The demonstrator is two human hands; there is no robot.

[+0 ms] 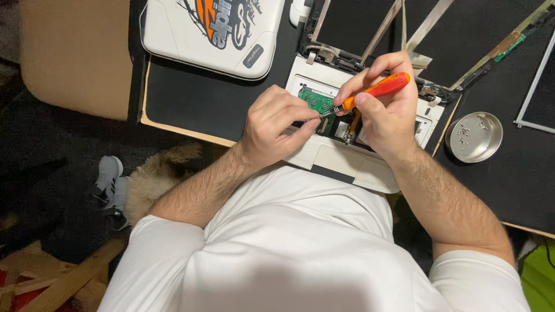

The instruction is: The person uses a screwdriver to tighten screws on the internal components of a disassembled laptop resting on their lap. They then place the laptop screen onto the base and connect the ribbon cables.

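Dark floor (52, 173); tan cushioned seat (75, 52); black-topped wooden table (196, 104); wood scraps (63, 277) lower left.

White rounded plastic laptop lid (214, 34), lying flat at the top left of the black desk mat: bears a large orange, black and grey graphic sticker (222, 20) across its middle and a small dark grey rounded rectangular label (253, 56) near its lower right corner. Flat detached display panel (537, 86), dark with a pale metal frame, at the far right edge, partly cut off
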